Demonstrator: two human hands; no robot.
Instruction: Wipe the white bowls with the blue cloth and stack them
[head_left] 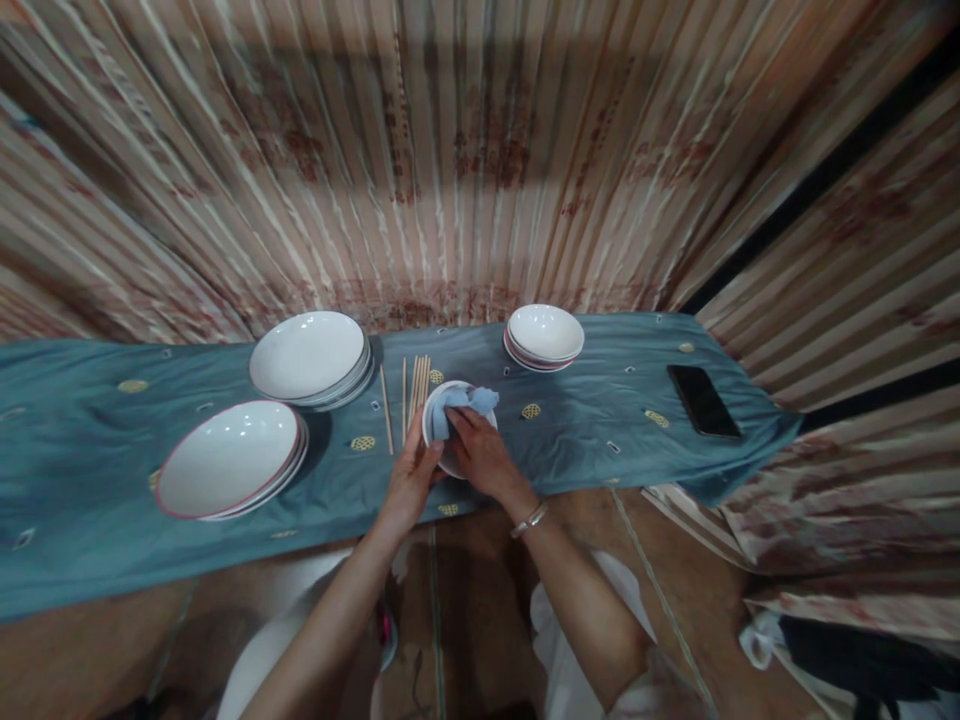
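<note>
A small white bowl is held up over the front edge of the table, tilted toward me. My left hand grips its left side, thumb at the rim. A light blue cloth lies inside the bowl and over its far rim. My right hand presses the cloth against the inside of the bowl, a metal bangle on its wrist. Just left of the bowl, several wooden chopsticks lie side by side; a single chopstick rests a little apart.
Two stacks of plates, a farther stack and a nearer red-rimmed stack, stand at left. Stacked small bowls sit at the back right of the bowl. A black phone lies at the right on the teal tablecloth. Curtains hang behind.
</note>
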